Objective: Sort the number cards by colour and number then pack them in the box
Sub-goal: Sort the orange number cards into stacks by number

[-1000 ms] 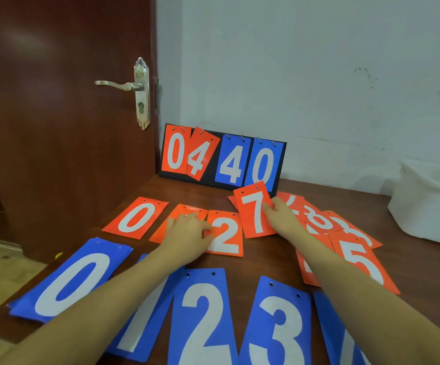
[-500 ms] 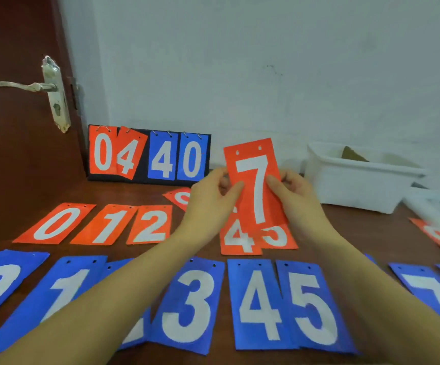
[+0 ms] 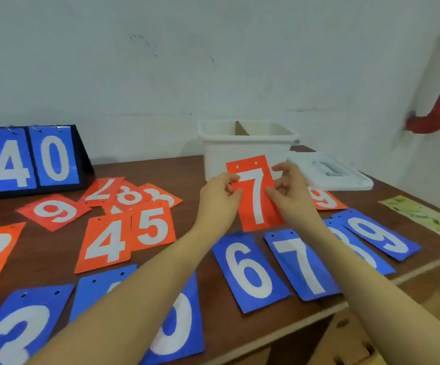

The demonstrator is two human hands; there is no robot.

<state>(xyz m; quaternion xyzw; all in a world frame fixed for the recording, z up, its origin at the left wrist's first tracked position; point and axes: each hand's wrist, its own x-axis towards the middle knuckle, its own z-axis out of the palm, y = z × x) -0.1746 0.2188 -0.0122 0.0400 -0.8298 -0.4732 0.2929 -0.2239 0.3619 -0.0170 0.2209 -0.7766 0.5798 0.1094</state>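
Above wooden table (image 3: 187, 169), both hands pinch orange 7 card (image 3: 255, 196)

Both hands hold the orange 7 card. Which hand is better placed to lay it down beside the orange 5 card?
Probably the left hand: it grips the orange 7 card on the side facing the orange 5 card; the right hand would cross over.

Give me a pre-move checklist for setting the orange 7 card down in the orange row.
1. Orange number 7 card gripped by both left hand and right hand: ok.
2. Orange 4 card and orange 5 card already side by side: ok.
3. Orange 6 card laid after the 5: not ok, none visible.
4. Bare brown wooden table right of the 5: ok.
5. White plastic box open: ok.
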